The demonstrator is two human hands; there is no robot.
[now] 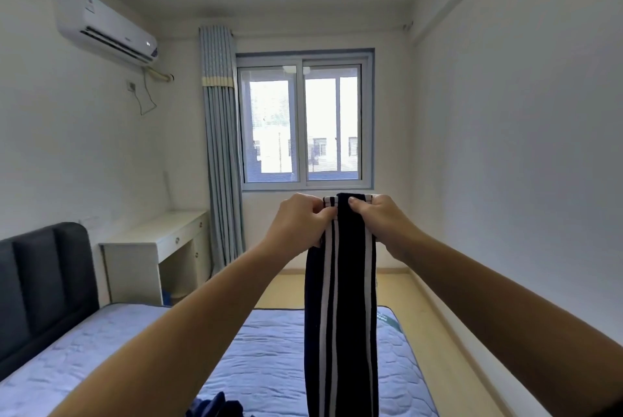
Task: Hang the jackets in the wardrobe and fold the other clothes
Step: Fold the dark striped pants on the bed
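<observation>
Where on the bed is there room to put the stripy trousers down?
The widest bare patch of mattress lies between the dark headboard and the hanging striped trousers. A narrower strip runs right of them to the mattress edge. The white desk looks bare too. Crowded only at the near edge, where dark blue clothes lie.

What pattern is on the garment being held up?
Dark navy, nearly black, garment with white vertical stripes, seen in the head view.

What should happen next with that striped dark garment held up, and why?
Probably lay the striped garment flat on the mattress for folding: the left hand and right hand pinch its top edge, and it hangs straight down in the air.
</observation>
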